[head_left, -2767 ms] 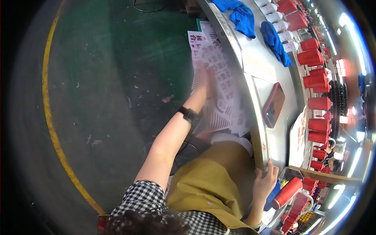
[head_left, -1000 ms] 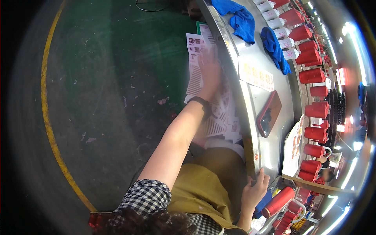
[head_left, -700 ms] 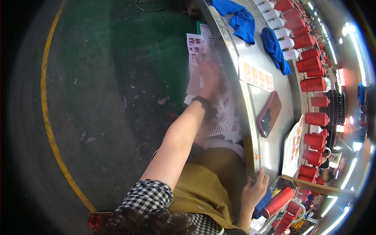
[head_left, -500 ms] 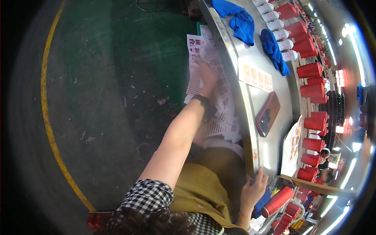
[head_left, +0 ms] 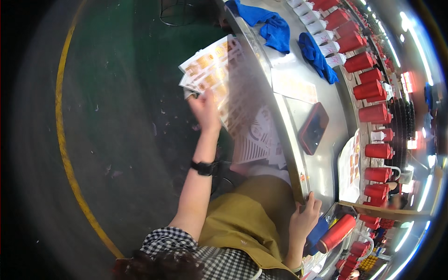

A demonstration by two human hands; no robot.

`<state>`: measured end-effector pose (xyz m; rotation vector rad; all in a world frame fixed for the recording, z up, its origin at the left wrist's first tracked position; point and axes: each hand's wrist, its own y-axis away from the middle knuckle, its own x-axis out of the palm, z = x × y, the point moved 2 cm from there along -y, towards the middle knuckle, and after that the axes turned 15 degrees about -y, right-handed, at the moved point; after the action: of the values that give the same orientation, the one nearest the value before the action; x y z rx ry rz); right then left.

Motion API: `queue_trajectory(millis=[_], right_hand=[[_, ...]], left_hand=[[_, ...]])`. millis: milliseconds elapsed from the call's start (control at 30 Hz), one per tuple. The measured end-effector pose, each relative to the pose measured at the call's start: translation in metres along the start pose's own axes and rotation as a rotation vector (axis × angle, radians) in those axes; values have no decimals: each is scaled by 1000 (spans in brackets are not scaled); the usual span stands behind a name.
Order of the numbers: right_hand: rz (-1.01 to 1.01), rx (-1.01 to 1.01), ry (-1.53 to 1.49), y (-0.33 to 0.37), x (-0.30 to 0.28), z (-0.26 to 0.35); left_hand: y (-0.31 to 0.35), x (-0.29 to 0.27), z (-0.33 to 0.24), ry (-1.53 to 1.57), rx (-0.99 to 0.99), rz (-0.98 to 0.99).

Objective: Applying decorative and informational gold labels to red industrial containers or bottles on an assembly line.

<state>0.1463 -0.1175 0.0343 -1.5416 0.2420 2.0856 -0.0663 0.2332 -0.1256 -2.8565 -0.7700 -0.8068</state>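
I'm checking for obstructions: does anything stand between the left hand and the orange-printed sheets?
Nothing visible does: the left hand is directly at the near edge of the orange-printed sheets, touching them. The metal table lies to their right, not in between.

White sheets (head_left: 203, 63) with orange prints (blurred toward the right) fan out, overlapping, just beyond the left fingers (head_left: 209, 100) gripping their near edge; paler striped papers (head_left: 259, 140) lie right of those fingers.

Metal table (head_left: 323, 179), blue cloths (head_left: 276, 35), phone (head_left: 313, 128), printed sheet (head_left: 294, 87)
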Motion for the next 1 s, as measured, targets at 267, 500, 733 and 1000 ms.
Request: queue_trajectory(millis=[267,500,733,1000], right_hand=[[96,22,-315,-8,-29,-11],[488,161,-1269,24,-37,80],[118,357,-1606,63,-36,133],[-515,231,-1601,93,-6,159]], left_hand=[[67,-100,-150,-65,-177,203],[125,-54,-216,158,-363,459],[125,-27,-241,194,-348,668],[107,-21,-214,265,-637,1144]])
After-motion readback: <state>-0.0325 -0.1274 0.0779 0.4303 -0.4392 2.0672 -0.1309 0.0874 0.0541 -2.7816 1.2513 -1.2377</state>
